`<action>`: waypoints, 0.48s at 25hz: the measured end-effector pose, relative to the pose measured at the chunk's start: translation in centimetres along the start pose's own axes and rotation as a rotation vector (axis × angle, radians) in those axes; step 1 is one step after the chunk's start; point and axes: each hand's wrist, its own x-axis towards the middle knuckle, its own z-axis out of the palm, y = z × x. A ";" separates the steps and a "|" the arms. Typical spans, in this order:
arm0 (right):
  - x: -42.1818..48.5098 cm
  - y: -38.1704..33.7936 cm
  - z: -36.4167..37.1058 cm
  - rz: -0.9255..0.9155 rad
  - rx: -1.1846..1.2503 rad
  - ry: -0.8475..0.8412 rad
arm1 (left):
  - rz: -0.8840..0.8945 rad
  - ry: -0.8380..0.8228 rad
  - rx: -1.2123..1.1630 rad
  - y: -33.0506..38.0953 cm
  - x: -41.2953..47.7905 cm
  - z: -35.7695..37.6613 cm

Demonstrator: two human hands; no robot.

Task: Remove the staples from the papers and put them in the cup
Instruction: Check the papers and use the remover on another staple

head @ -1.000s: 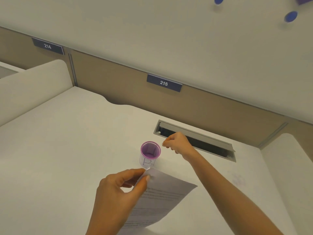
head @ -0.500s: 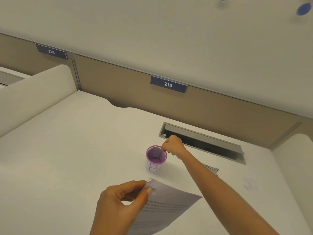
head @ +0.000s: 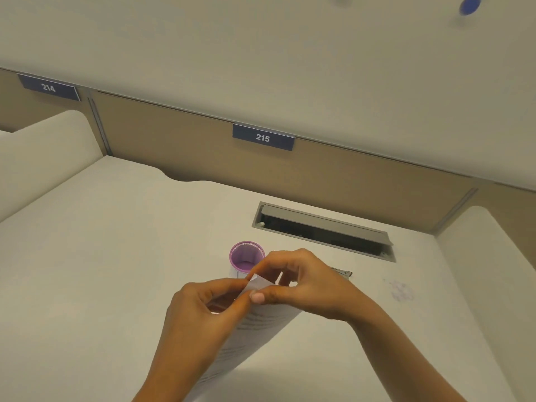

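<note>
A small cup [head: 246, 259] with a purple inside stands upright on the white desk [head: 101, 256], just beyond my hands. The printed papers [head: 255, 329] are lifted off the desk. My left hand [head: 208, 311] pinches their top corner between thumb and fingers. My right hand [head: 307, 282] has its thumb and fingertips closed on the same corner from the right. Whether a staple sits in that corner is hidden by my fingers. A small metal tool [head: 343, 272] lies on the desk behind my right hand, mostly covered by it.
A recessed cable tray [head: 324, 230] with an open grey lid sits at the back right of the desk. Tan partition panels with number plates 214 [head: 48, 87] and 215 [head: 263, 137] close the back. Padded white dividers [head: 43, 146] rise left and right.
My right hand has come back from over the cup to the papers' top corner and closed on it. My left hand still holds the papers, raised slightly toward the cup.
</note>
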 end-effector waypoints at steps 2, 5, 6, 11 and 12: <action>-1.0 0.4 -0.1 0.008 0.035 0.123 | 0.033 -0.024 0.028 0.4 0.0 0.5; -2.6 0.8 0.0 -0.012 0.025 0.234 | 0.079 -0.047 0.099 0.9 0.0 1.2; -3.1 1.0 0.1 -0.021 0.030 0.265 | 0.091 -0.055 0.117 1.0 0.0 1.5; -4.9 2.0 -0.1 0.002 0.100 0.420 | 0.130 -0.127 0.131 1.8 0.7 3.4; -5.2 2.1 -0.3 0.009 0.114 0.444 | 0.137 -0.143 0.120 1.9 0.9 3.8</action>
